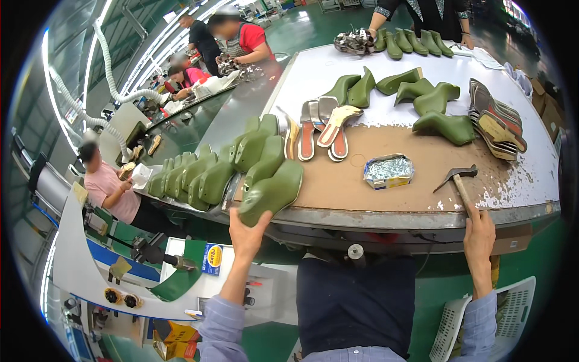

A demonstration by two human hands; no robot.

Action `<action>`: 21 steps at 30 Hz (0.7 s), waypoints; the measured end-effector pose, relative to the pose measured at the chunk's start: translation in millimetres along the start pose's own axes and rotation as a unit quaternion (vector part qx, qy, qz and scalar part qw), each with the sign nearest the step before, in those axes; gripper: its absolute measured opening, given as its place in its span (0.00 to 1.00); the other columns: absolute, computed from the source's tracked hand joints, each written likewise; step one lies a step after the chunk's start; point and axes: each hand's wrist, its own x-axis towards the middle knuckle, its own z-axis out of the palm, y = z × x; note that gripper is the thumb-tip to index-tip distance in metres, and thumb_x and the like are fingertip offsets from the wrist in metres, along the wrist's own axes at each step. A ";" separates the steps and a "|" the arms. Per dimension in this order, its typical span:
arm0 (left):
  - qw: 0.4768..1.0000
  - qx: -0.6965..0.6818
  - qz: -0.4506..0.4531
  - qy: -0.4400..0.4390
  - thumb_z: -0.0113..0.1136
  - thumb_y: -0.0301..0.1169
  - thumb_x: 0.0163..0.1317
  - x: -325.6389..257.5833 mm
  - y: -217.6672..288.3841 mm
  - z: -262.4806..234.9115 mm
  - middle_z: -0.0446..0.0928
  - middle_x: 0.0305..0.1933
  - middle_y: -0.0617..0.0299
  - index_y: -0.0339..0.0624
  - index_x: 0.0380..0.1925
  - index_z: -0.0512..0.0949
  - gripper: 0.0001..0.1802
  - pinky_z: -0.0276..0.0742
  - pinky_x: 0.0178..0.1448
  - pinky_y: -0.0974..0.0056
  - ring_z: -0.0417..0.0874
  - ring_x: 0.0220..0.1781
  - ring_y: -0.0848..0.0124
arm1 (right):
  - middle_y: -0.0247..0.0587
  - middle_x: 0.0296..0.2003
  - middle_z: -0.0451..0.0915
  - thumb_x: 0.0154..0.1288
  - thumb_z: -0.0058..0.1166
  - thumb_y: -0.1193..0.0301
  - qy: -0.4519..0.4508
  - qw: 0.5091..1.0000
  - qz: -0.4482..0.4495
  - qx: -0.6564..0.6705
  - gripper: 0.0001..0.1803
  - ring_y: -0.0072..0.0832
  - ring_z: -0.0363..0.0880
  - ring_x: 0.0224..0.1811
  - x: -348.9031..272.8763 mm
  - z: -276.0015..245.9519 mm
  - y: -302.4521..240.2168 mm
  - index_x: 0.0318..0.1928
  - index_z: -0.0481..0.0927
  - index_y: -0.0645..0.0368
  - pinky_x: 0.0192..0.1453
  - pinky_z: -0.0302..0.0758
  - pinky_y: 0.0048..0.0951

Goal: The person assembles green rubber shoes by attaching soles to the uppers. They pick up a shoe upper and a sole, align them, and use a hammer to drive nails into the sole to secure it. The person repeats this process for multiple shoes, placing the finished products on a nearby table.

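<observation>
Near the table's front edge on the left, my left hand (247, 234) grips the toe end of a green shoe last (278, 186), thumb and fingers on either side. More green shoe lasts (208, 172) stand close together in rows to its left. At the right edge, my right hand (480, 234) is wrapped round the wooden handle of a hammer (461, 190), its dark head over the brown board. Between the hands sits an open small box (389, 171) full of shiny metal bits, too small to make out singly. Behind it lie several insoles (330, 134) with red-brown faces.
Loose green lasts (435, 99) lie farther back on the white tabletop (325, 63). A stack of insoles (496, 123) leans at the right. Across the table stands a person (422, 12) beside a row of lasts. A white crate (512, 311) stands low right; machinery (151, 250) is at left.
</observation>
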 end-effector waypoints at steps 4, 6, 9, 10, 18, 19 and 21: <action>0.995 -0.015 -0.103 0.000 0.78 0.45 0.56 -5.9 -2.9 18.6 0.85 0.46 0.49 0.36 0.38 0.77 0.25 0.80 0.50 0.56 0.87 0.44 0.61 | 0.50 0.42 0.77 0.66 0.57 0.80 0.019 1.000 -0.006 -0.018 0.23 0.50 0.76 0.44 2.2 0.7 0.9 0.62 0.77 0.55 0.49 0.73 0.47; 0.996 0.050 -0.075 0.015 0.78 0.47 0.55 -5.6 -10.7 30.9 0.84 0.42 0.50 0.37 0.36 0.78 0.26 0.79 0.49 0.52 0.86 0.44 0.57 | 0.50 0.43 0.76 0.66 0.57 0.80 0.017 1.000 0.003 -0.021 0.23 0.50 0.75 0.45 5.9 -0.2 -0.6 0.61 0.77 0.55 0.49 0.73 0.47; 0.981 0.187 -0.030 0.048 0.79 0.51 0.50 5.0 -13.2 49.3 0.79 0.37 0.51 0.39 0.37 0.80 0.28 0.76 0.47 0.46 0.81 0.43 0.47 | 0.48 0.42 0.75 0.65 0.58 0.78 0.040 0.999 -0.008 -0.015 0.22 0.48 0.74 0.45 8.4 6.8 1.0 0.60 0.79 0.55 0.48 0.72 0.46; 0.975 0.209 0.013 0.075 0.79 0.50 0.50 9.9 -12.0 54.5 0.78 0.38 0.52 0.40 0.38 0.81 0.27 0.75 0.47 0.47 0.81 0.43 0.48 | 0.47 0.42 0.75 0.64 0.59 0.78 0.053 0.998 -0.014 -0.015 0.21 0.47 0.74 0.44 9.3 8.6 3.8 0.59 0.80 0.55 0.48 0.72 0.46; 0.928 0.239 0.284 0.033 0.71 0.38 0.58 127.2 23.1 101.6 0.80 0.35 0.55 0.43 0.43 0.85 0.16 0.77 0.47 0.50 0.81 0.41 0.52 | 0.49 0.41 0.73 0.63 0.59 0.78 0.045 0.999 -0.009 0.003 0.21 0.49 0.73 0.46 12.9 5.0 -6.3 0.58 0.80 0.57 0.48 0.72 0.47; 0.922 0.234 0.309 0.013 0.70 0.38 0.59 151.5 19.9 122.8 0.82 0.35 0.54 0.42 0.43 0.85 0.16 0.78 0.47 0.50 0.82 0.41 0.52 | 0.49 0.40 0.72 0.63 0.59 0.78 0.053 0.999 -0.010 -0.005 0.21 0.49 0.72 0.44 11.9 4.7 -5.7 0.57 0.79 0.57 0.48 0.71 0.48; 0.916 0.334 0.205 -0.090 0.63 0.44 0.65 193.1 19.5 161.8 0.85 0.42 0.51 0.41 0.44 0.86 0.18 0.80 0.51 0.52 0.85 0.46 0.50 | 0.49 0.40 0.72 0.63 0.59 0.78 0.053 0.999 -0.006 -0.007 0.21 0.49 0.72 0.43 12.7 0.3 -11.1 0.58 0.79 0.58 0.47 0.70 0.48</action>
